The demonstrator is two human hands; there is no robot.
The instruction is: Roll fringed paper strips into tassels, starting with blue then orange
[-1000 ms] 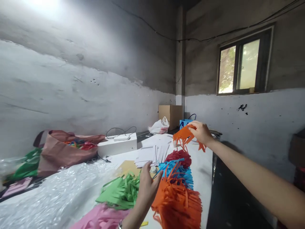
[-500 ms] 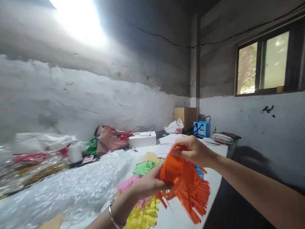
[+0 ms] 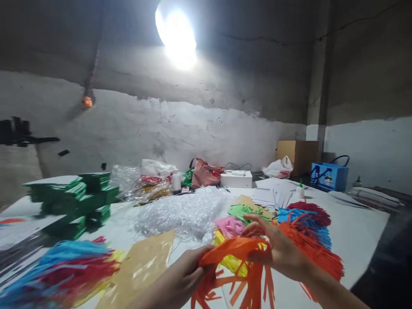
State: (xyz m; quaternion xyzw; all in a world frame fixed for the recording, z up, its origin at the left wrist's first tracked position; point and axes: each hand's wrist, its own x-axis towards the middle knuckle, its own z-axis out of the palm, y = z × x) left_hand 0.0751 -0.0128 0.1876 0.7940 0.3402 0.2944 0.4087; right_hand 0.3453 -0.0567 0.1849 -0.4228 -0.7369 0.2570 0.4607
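Note:
An orange fringed paper strip [image 3: 236, 248] stretches in a curved band between my hands, its cut tassels hanging down. My left hand [image 3: 195, 274] is closed on its left end. At the other end my right hand [image 3: 278, 246] grips the band near the thumb, with the upper fingers raised. More orange fringed paper [image 3: 313, 251] lies on the table to the right, beside blue fringed paper [image 3: 301, 219] and dark red fringed paper [image 3: 315, 210]. Behind my hands are yellow fringed paper [image 3: 233, 264], pink fringed paper [image 3: 229, 226] and green fringed paper [image 3: 240, 210].
Clear plastic wrap [image 3: 183, 214] covers the table's middle. Green stacks [image 3: 80, 201], a brown sheet [image 3: 141, 266] and blurred coloured fringes [image 3: 64, 270] lie left. Farther back are a glue bottle [image 3: 300, 191], a white box [image 3: 236, 179], a blue bag [image 3: 328, 176] and a cardboard box [image 3: 298, 156].
The view has swung left, bringing the green stacks and the left fringes into sight. The orange paper, bunched together before, is now spread as a band between my hands, apart from the orange pile.

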